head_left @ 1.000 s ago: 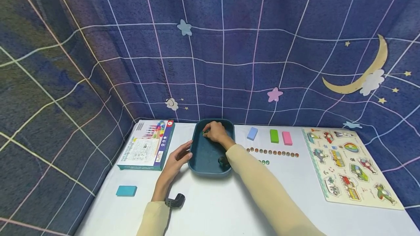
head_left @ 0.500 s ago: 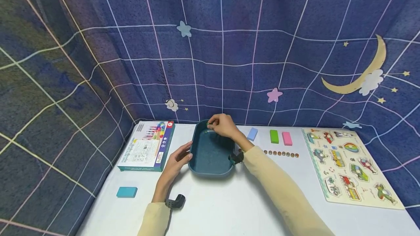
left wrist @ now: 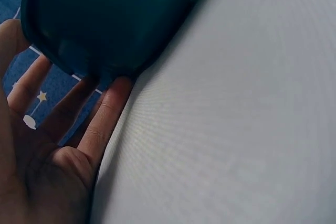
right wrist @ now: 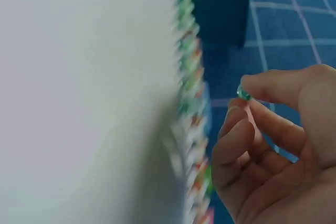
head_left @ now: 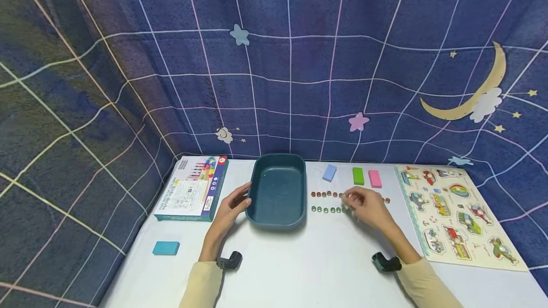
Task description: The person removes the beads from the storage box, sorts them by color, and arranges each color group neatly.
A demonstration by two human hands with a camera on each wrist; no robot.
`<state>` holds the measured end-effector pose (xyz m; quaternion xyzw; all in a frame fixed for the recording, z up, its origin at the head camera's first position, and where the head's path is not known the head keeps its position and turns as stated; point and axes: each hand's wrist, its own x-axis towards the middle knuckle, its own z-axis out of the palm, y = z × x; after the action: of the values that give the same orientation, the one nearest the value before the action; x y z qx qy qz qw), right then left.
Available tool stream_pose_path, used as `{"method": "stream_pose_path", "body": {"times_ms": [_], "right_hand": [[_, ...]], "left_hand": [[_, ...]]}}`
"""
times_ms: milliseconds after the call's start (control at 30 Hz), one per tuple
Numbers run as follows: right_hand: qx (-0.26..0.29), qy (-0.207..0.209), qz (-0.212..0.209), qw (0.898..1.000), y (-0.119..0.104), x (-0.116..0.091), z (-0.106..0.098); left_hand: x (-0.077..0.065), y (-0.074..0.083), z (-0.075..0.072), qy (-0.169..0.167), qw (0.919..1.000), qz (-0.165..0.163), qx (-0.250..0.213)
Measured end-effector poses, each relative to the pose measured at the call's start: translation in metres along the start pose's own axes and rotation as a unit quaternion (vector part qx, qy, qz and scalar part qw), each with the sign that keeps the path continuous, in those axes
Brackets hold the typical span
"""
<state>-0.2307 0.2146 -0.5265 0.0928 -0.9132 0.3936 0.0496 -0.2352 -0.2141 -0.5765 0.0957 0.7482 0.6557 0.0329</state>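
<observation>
My right hand (head_left: 367, 207) pinches a small green faceted gem (right wrist: 243, 93) between thumb and index finger, the other fingers curled. In the head view this hand is over two rows of beads, hiding parts of them. The upper row holds red-brown gems (head_left: 324, 194); the lower one holds green gems (head_left: 326, 210). To the left stands a dark teal bin (head_left: 277, 225), with one small green gem (head_left: 263, 175) inside near its far left corner. My left hand (head_left: 229, 210) touches the bin's left side with extended fingers, its fingertips against the outer wall in the left wrist view.
Behind the rows lie a blue block (head_left: 329, 173), a green block (head_left: 358, 176) and a pink block (head_left: 375, 179). A picture puzzle board (head_left: 455, 217) lies at right. At left are a printed box (head_left: 190, 189) and a teal block (head_left: 166, 248). A patterned curtain (head_left: 317, 75) hangs behind.
My right hand has moved out of the bin, rightward and nearer, to over the gem rows, carrying a green gem. The left hand and bin have stayed in place.
</observation>
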Motion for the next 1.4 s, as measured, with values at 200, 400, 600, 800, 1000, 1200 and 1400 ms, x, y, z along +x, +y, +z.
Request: {"method": "stream_pose_path", "body": {"times_ms": [200, 400, 600, 800, 1000, 1200, 1400], "right_hand": [[-0.037, 0.018, 0.010, 0.999, 0.030, -0.031, -0.012], [-0.062, 0.037, -0.021, 0.997, 0.035, -0.035, -0.006], [-0.076, 0.050, -0.027, 0.995, 0.035, -0.036, -0.003], [-0.074, 0.038, -0.010, 0.996, 0.037, -0.035, -0.005], [-0.052, 0.020, -0.002, 0.998, 0.040, -0.032, -0.010], [0.012, 0.007, 0.002, 1.000, 0.016, -0.017, -0.014], [0.103, -0.023, -0.034, 0.994, -0.046, 0.030, 0.003]], "left_hand": [[0.001, 0.000, -0.001, 0.010, 0.9999, 0.000, 0.004], [0.001, 0.000, -0.002, 0.006, 1.0000, 0.000, 0.005], [0.000, 0.001, 0.000, 0.005, 1.0000, -0.003, -0.002], [0.001, 0.000, 0.000, 0.004, 1.0000, 0.000, -0.001], [0.002, -0.001, 0.000, 0.003, 1.0000, -0.002, -0.001], [0.002, 0.000, 0.001, 0.004, 1.0000, -0.002, 0.004], [0.001, 0.000, 0.000, 0.004, 1.0000, -0.001, 0.001]]}}
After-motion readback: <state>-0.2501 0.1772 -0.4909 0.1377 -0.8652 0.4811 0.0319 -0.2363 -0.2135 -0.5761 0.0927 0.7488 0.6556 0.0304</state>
